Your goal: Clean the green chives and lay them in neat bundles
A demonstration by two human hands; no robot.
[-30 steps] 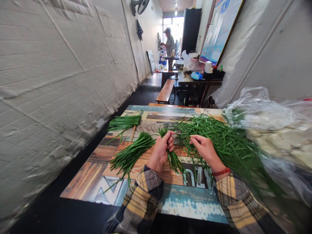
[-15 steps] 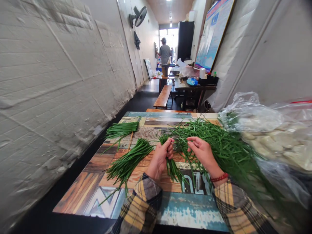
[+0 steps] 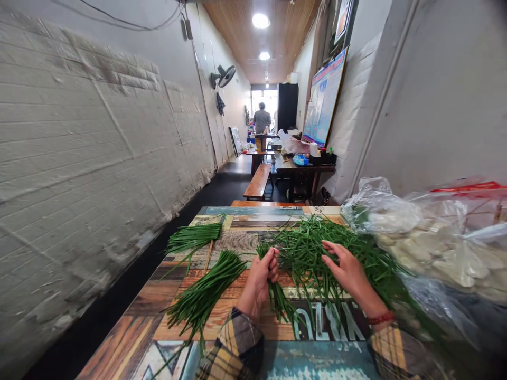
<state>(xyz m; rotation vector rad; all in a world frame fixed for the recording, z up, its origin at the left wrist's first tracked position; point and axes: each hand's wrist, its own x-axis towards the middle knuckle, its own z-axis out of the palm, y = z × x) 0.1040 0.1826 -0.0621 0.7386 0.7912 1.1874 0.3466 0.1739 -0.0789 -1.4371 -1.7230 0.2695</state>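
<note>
My left hand [image 3: 262, 274] is closed around a small bunch of garlic chives [image 3: 280, 302], whose ends stick out above and below the fist. Over the loose heap of chives [image 3: 309, 245], my right hand [image 3: 346, 269] has its thumb and fingers apart and nothing visible between them. Left of my left hand lies a thick, aligned bundle of chives [image 3: 208, 295]. A smaller bundle [image 3: 194, 236] rests behind it, near the table's far left. A thin brown stick [image 3: 208, 257] runs between these two bundles.
The wood-patterned table [image 3: 130, 322] carries everything. Clear plastic bags [image 3: 380, 208] with pale, flat pieces [image 3: 435, 258] crowd its right side. Beyond are a bench [image 3: 258, 180], a cluttered dark table [image 3: 304, 168] and a person [image 3: 261, 119] with their back turned. A wall runs along the left.
The view has tilted up. My right hand has moved right, away from my left hand, and its fingers have spread. My left hand keeps its grip on the bunch.
</note>
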